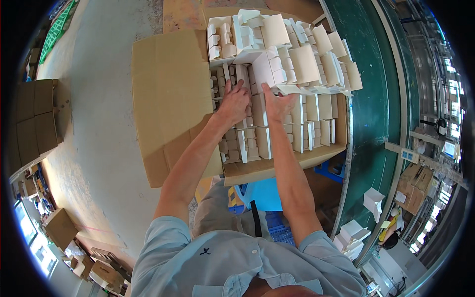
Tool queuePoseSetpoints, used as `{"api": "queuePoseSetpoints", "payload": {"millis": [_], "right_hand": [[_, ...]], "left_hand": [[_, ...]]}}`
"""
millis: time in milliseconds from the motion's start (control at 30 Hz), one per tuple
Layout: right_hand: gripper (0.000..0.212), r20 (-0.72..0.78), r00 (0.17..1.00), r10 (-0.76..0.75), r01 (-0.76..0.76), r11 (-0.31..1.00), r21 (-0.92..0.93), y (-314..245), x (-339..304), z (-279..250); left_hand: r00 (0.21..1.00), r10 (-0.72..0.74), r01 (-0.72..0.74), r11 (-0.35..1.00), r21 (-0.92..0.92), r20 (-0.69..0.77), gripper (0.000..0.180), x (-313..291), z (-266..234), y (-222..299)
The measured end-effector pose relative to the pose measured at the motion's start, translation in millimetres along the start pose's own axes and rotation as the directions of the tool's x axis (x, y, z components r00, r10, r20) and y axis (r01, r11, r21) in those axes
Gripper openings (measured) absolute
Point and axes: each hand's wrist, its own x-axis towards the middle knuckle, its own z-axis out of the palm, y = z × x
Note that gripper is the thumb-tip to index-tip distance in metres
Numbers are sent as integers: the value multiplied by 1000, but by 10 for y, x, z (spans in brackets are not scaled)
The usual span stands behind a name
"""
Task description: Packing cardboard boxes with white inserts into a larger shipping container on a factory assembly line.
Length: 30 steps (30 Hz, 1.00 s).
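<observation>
A large brown cardboard carton (284,164) holds rows of small white boxes with raised flaps. My left hand (235,103) reaches down into the left part of the carton, its fingers stretched out and apart against the box flaps there. Beside it, my right hand (279,105) grips the lower edge of a white box (263,68) in the upper layer, thumb on the near face and the other fingers partly hidden beneath. More white boxes (301,62) stand in the raised rows at the far side, tilted flaps upward. The lower row (297,136) sits deeper, near the carton's front wall.
The carton's wide flap (170,99) spreads out to the left. A green work surface (373,123) runs along the right, with loose white boxes (352,236) near its closer end. Blue plastic crates (282,234) stand below the carton. Stacked cartons (37,119) are at the far left.
</observation>
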Motion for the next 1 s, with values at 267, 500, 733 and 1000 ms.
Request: {"api": "queuePoseSetpoints", "payload": {"millis": [267, 500, 733, 1000], "right_hand": [[89, -19, 981, -194, 190, 973, -131, 40, -114, 123], [92, 28, 982, -189, 190, 950, -248, 175, 9, 38], [101, 143, 966, -217, 231, 970, -83, 371, -403, -696], [62, 324, 930, -176, 197, 980, -33, 957, -1696, -2803]], "left_hand": [[951, -159, 80, 955, -286, -266, 68, 121, 87, 175], [964, -206, 130, 919, -373, -170, 90, 280, 166, 334], [959, -203, 131, 936, -326, -196, 89, 529, 536, 220], [917, -250, 237, 968, -79, -312, 71, 873, 711, -535]]}}
